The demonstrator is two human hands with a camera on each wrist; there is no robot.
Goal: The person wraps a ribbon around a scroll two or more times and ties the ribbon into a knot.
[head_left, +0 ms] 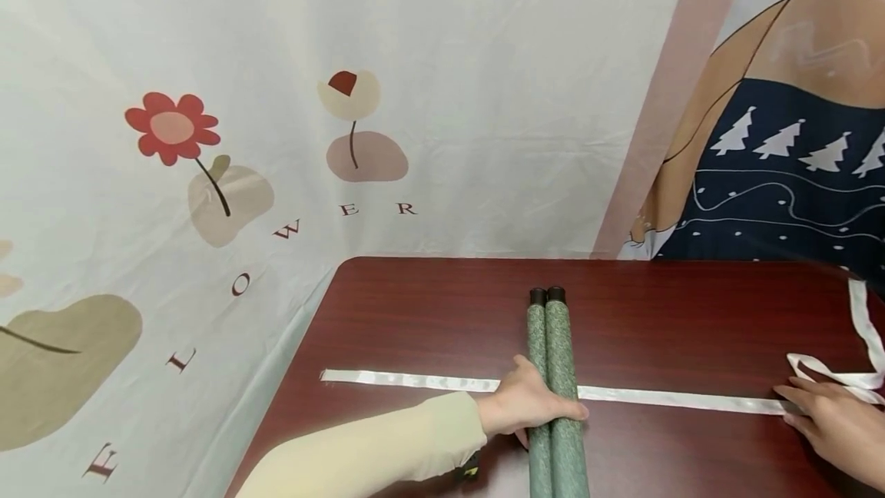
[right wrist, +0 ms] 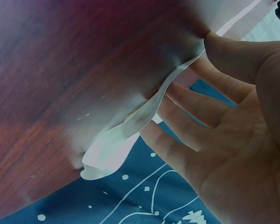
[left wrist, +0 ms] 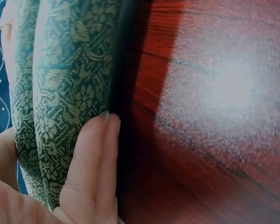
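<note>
Head view: a dark red-brown, wood-grained table [head_left: 429,306] with rounded corners stands before a pale fabric backdrop [head_left: 518,98] printed with flat flowers, rounded blobs and the letters FLOWER; at far right the print shows a navy panel with white fir trees. Two slender green rolls [head_left: 559,344], cylindrical and mottled, each with a black cap at its far end, lie side by side at the middle of the table, pointing away from the wearer. A narrow white ribbon [head_left: 643,394], glossy as satin, runs left to right and passes beneath them; its left end is cut square, its right part rises in loose loops. The left hand [head_left: 522,402], in a pale yellow sleeve [head_left: 387,436], has its grip closed round both rolls; the right hand [head_left: 840,425] lies at the ribbon's right part.

Left wrist view: the rolls' covering is a woven brocade of pale gold blossoms and angular lattice on deep green; two fingers lie along it.

Right wrist view: the right grip is loose, the fingers extended and spread, their tips touching the thin ribbon, which curves into a soft fold near the table's edge.
</note>
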